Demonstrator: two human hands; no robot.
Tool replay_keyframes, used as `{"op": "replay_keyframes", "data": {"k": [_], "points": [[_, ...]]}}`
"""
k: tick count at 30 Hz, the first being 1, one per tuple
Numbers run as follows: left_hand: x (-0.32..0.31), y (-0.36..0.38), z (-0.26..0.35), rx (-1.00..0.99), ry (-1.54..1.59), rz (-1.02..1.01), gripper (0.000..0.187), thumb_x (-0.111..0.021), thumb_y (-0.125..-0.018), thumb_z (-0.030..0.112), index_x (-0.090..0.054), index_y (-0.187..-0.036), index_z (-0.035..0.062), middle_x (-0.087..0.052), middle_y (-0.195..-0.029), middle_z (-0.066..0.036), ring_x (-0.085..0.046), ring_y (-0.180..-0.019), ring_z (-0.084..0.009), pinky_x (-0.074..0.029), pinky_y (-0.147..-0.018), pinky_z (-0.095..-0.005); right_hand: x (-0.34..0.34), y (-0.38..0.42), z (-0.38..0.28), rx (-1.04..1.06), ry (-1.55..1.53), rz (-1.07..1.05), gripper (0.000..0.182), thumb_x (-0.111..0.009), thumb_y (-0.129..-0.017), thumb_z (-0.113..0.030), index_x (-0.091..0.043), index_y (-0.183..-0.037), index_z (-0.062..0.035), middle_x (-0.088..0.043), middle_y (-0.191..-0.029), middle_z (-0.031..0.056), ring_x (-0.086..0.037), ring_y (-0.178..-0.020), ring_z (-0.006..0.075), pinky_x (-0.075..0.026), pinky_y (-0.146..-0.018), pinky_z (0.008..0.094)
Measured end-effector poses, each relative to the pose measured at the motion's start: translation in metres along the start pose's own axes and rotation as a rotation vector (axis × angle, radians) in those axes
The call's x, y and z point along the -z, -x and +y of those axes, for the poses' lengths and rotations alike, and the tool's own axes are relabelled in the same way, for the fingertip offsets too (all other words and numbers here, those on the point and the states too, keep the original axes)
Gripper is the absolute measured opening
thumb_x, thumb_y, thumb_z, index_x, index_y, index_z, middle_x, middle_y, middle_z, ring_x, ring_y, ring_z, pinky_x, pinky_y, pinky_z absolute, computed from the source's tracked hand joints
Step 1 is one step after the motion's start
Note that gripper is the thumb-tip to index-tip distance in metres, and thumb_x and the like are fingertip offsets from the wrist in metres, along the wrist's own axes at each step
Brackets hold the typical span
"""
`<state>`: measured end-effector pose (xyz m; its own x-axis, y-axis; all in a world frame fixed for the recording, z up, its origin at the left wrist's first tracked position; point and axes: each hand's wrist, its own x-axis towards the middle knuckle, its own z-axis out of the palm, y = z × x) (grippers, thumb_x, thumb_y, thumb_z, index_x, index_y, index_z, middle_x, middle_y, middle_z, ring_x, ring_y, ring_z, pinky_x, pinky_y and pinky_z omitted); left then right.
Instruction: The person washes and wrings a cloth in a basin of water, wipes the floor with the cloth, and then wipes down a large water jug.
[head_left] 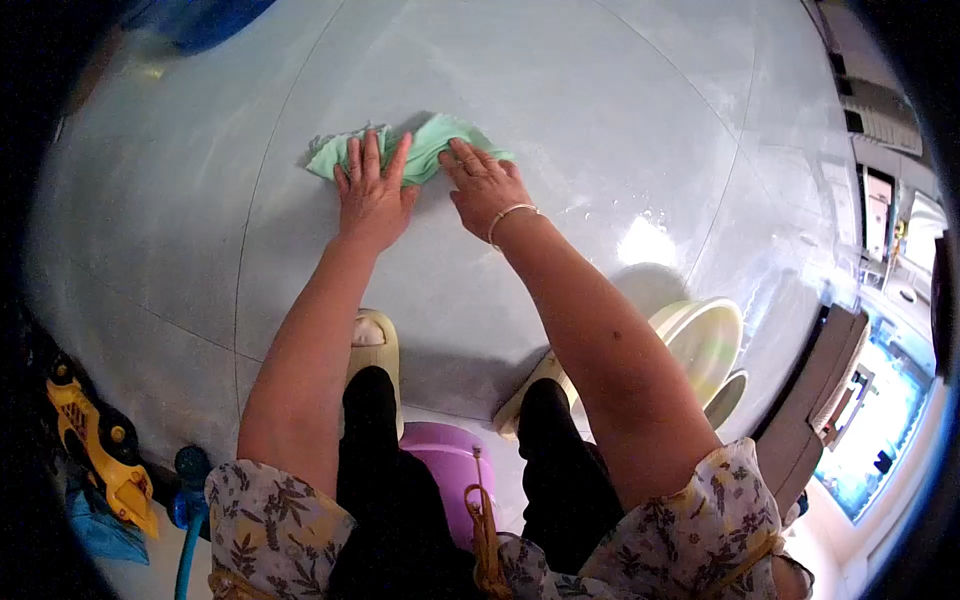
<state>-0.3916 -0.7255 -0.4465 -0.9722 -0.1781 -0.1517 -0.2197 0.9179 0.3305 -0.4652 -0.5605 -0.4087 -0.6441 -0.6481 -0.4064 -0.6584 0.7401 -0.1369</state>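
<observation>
A crumpled pale green cloth (432, 145) lies bunched on the grey tiled floor (560, 110). My left hand (375, 195) presses on its left part, palm down, with the fingers spread and stretched out. On the right part of the cloth, my right hand (487, 190) has its fingers close together and bent over the fabric; a thin bracelet (514, 211) circles that wrist. Both hands touch the cloth side by side.
Behind my right forearm stand pale basins (715, 345). A purple plastic stool or tub (445, 465) is between my legs. A yellow toy digger (100, 435) sits at the left edge, a blue object (215, 20) at the top left. Wet shine marks the floor at right.
</observation>
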Motion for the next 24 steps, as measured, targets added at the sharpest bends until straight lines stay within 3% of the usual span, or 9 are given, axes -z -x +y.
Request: {"op": "replay_keyframes", "data": {"k": [6, 9, 12, 17, 18, 21, 22, 24], "points": [[-0.012, 0.008, -0.021, -0.060, -0.048, -0.097, 0.062, -0.053, -0.090, 0.029, -0.024, -0.145, 0.0306, -0.011, -0.153, -0.014, -0.009, -0.139, -0.0415, -0.015, -0.109, -0.0593, -0.044, 0.008, -0.018, -0.104, -0.117, 0.187, 0.047, -0.048, -0.089, -0.018, -0.040, -0.136, -0.0172, -0.031, -0.147, 0.0014, -0.032, -0.134, 0.0169, -0.032, -0.104, 0.0447], [-0.007, 0.008, -0.027, -0.163, -0.006, -0.079, 0.063, -0.056, -0.089, 0.023, -0.027, -0.143, 0.0365, -0.014, -0.152, -0.016, -0.015, -0.137, -0.0453, -0.019, -0.110, -0.0545, -0.054, 0.021, -0.024, -0.182, -0.138, 0.242, 0.048, -0.048, -0.089, -0.017, -0.040, -0.136, -0.0177, -0.032, -0.147, 0.0010, -0.033, -0.133, 0.0178, -0.032, -0.104, 0.0446], [0.017, 0.017, -0.046, -0.214, -0.004, -0.219, 0.062, -0.053, -0.089, 0.019, -0.027, -0.144, 0.0318, -0.014, -0.153, -0.015, -0.013, -0.139, -0.0407, -0.020, -0.112, -0.0481, -0.060, 0.025, -0.052, -0.310, -0.154, 0.282, 0.048, -0.047, -0.089, -0.016, -0.040, -0.136, -0.0175, -0.032, -0.147, 0.0009, -0.034, -0.133, 0.0195, -0.031, -0.105, 0.0447], [0.034, 0.017, -0.093, -0.349, -0.020, -0.444, 0.067, -0.044, -0.084, -0.001, -0.027, -0.145, 0.0204, -0.014, -0.153, -0.012, -0.015, -0.141, -0.0291, -0.023, -0.113, -0.0405, -0.075, 0.021, -0.077, -0.464, -0.140, 0.243, 0.049, -0.043, -0.090, -0.016, -0.038, -0.138, -0.0216, -0.033, -0.147, 0.0005, -0.036, -0.130, 0.0240, -0.028, -0.107, 0.0438], [0.046, 0.015, -0.094, -0.336, -0.037, -0.510, 0.069, -0.047, -0.081, -0.003, -0.028, -0.144, 0.0173, -0.013, -0.154, -0.006, -0.013, -0.142, -0.0236, -0.031, -0.109, -0.0392, -0.075, 0.022, -0.080, -0.491, -0.152, 0.254, 0.049, -0.043, -0.090, -0.016, -0.039, -0.138, -0.0223, -0.034, -0.146, 0.0005, -0.037, -0.130, 0.0246, -0.029, -0.107, 0.0442], [0.069, 0.011, -0.104, -0.395, -0.103, -0.636, 0.069, -0.043, -0.082, -0.007, -0.028, -0.145, 0.0176, -0.014, -0.154, -0.006, -0.014, -0.142, -0.0243, -0.031, -0.110, -0.0383, -0.076, 0.020, -0.090, -0.562, -0.198, 0.274, 0.047, -0.045, -0.089, -0.015, -0.042, -0.136, -0.0230, -0.037, -0.144, 0.0002, -0.038, -0.128, 0.0266, -0.029, -0.106, 0.0460], [0.060, 0.012, -0.116, -0.480, -0.125, -0.551, 0.068, -0.041, -0.083, -0.008, -0.029, -0.144, 0.0179, -0.017, -0.153, -0.005, -0.017, -0.141, -0.0241, -0.035, -0.107, -0.0392, -0.075, 0.018, -0.101, -0.604, -0.219, 0.304, 0.052, -0.049, -0.083, -0.007, -0.045, -0.133, -0.0190, -0.040, -0.141, 0.0032, -0.041, -0.127, 0.0263, -0.033, -0.103, 0.0460], [0.061, 0.013, -0.128, -0.484, -0.138, -0.568, 0.066, -0.042, -0.083, -0.007, -0.031, -0.143, 0.0177, -0.019, -0.152, -0.006, -0.019, -0.140, -0.0244, -0.038, -0.105, -0.0401, -0.078, 0.007, -0.114, -0.617, -0.269, 0.291, 0.052, -0.049, -0.082, -0.007, -0.046, -0.132, -0.0170, -0.042, -0.140, 0.0054, -0.041, -0.126, 0.0285, -0.035, -0.103, 0.0446]]}}
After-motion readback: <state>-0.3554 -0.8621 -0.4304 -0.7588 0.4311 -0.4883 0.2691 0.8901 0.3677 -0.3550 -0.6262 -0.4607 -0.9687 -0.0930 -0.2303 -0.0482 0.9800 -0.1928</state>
